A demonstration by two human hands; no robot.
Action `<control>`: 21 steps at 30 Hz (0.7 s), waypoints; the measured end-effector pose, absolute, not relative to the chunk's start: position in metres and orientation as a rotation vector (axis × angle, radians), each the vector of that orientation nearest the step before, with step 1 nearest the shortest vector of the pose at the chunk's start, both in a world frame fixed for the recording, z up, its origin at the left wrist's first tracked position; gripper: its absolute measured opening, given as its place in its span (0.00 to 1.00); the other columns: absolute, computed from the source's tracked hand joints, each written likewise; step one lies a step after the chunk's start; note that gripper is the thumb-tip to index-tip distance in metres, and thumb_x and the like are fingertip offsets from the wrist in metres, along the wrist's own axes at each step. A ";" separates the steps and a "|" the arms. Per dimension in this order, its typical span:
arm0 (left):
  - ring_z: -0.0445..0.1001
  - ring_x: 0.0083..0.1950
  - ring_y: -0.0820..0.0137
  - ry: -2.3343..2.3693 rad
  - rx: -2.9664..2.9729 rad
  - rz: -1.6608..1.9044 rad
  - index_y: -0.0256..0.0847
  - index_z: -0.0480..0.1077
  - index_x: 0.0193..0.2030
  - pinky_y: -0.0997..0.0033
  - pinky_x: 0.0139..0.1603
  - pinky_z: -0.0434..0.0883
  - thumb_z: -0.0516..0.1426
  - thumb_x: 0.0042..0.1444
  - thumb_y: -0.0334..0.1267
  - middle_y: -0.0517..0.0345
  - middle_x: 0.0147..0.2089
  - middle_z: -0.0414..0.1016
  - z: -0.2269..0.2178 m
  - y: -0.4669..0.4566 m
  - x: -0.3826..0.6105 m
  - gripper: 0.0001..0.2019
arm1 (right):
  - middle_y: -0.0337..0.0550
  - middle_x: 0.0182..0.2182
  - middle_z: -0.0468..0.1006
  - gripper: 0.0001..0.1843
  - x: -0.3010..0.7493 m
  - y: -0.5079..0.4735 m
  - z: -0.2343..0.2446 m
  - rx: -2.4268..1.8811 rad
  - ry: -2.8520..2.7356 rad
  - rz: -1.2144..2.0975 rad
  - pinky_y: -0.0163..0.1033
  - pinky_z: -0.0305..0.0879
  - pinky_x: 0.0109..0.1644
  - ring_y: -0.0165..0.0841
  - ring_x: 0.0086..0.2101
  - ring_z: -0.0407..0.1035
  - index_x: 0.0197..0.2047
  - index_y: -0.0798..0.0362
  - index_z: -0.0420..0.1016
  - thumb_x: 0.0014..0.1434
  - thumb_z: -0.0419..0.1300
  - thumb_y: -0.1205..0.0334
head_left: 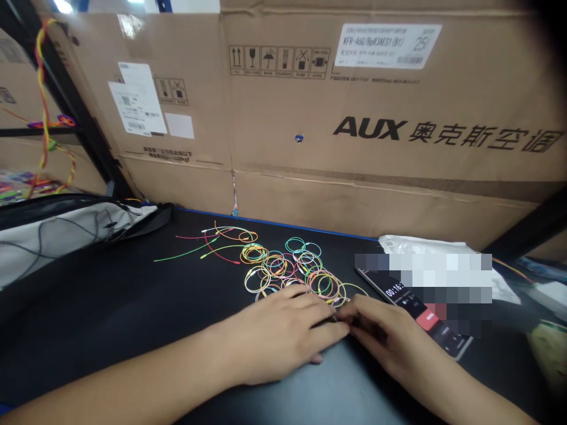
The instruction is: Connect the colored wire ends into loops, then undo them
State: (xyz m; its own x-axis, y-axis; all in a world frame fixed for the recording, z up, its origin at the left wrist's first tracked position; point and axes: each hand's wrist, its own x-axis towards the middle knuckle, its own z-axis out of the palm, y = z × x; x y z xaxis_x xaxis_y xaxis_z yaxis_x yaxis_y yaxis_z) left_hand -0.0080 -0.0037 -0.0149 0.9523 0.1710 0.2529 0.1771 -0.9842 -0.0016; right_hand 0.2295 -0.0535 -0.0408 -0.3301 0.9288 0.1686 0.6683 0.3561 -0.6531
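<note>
My left hand (pixel 283 333) reaches in over the near edge of a pile of thin coloured wire cable loops (pixel 274 265). Its thumb and index finger are closed, tips meeting those of my right hand (pixel 383 324), which is also in a pinch. A pale yellow wire loop (pixel 354 286) arcs out just behind the joined fingertips; its ends are hidden by the fingers. Left of the pile lie several straightened wire cables (pixel 186 252) in green, red, yellow and orange, with small coloured end caps.
A phone (pixel 416 313) showing a running timer lies right of my hands, beside a white plastic bag (pixel 505 283). A large cardboard box (pixel 274 195) stands along the back of the black table surface (pixel 133 313). A grey and black bag (pixel 80 236) is at left.
</note>
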 end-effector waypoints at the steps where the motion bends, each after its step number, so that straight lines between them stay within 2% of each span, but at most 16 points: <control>1: 0.71 0.64 0.57 -0.301 -3.083 -0.383 0.37 0.64 0.67 0.55 0.69 0.63 0.61 0.67 0.43 0.46 0.61 0.75 -0.017 -0.004 -0.008 0.26 | 0.36 0.30 0.76 0.07 0.230 -0.054 -0.041 -1.405 -2.077 0.677 0.37 0.66 0.34 0.33 0.30 0.71 0.41 0.47 0.75 0.67 0.58 0.69; 5: 0.71 0.64 0.54 -0.398 -3.066 -0.357 0.38 0.65 0.66 0.50 0.69 0.63 0.62 0.65 0.48 0.45 0.64 0.73 -0.020 0.001 -0.013 0.27 | 0.33 0.25 0.74 0.03 0.234 -0.052 -0.042 -1.459 -1.949 0.843 0.35 0.60 0.26 0.30 0.23 0.65 0.42 0.48 0.75 0.67 0.59 0.64; 10: 0.68 0.66 0.53 -0.435 -3.060 -0.349 0.41 0.65 0.66 0.48 0.70 0.62 0.61 0.65 0.52 0.47 0.66 0.70 -0.023 0.004 -0.014 0.27 | 0.33 0.23 0.73 0.07 0.236 -0.050 -0.042 -1.460 -1.790 1.076 0.35 0.59 0.28 0.30 0.24 0.65 0.42 0.50 0.72 0.70 0.58 0.56; 15: 0.68 0.66 0.53 -0.453 -3.057 -0.356 0.41 0.65 0.66 0.46 0.71 0.60 0.61 0.65 0.52 0.46 0.66 0.69 -0.022 0.000 -0.012 0.28 | 0.34 0.25 0.72 0.10 0.234 -0.050 -0.046 -1.428 -1.791 1.086 0.37 0.61 0.32 0.32 0.27 0.66 0.39 0.49 0.74 0.70 0.59 0.54; 18: 0.69 0.65 0.56 -0.364 -3.107 -0.365 0.43 0.68 0.64 0.49 0.72 0.60 0.61 0.66 0.51 0.47 0.65 0.71 -0.019 -0.002 -0.013 0.24 | 0.37 0.30 0.74 0.11 0.236 -0.049 -0.049 -1.403 -1.792 1.013 0.38 0.62 0.33 0.33 0.30 0.67 0.38 0.49 0.75 0.70 0.58 0.53; 21: 0.70 0.64 0.57 -0.302 -3.139 -0.377 0.41 0.70 0.63 0.52 0.71 0.61 0.61 0.66 0.49 0.48 0.62 0.73 -0.017 -0.003 -0.013 0.23 | 0.39 0.32 0.73 0.09 0.240 -0.047 -0.051 -1.404 -1.856 0.871 0.38 0.63 0.32 0.33 0.29 0.66 0.41 0.49 0.76 0.70 0.58 0.55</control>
State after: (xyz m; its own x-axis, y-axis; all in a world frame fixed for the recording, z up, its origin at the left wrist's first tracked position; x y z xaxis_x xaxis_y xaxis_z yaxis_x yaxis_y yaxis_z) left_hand -0.0132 -0.0026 -0.0174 0.9538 0.1921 0.2312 0.1839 -0.9813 0.0566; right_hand 0.2400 -0.0472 -0.0514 -0.2197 0.9703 0.1014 0.5423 0.2078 -0.8141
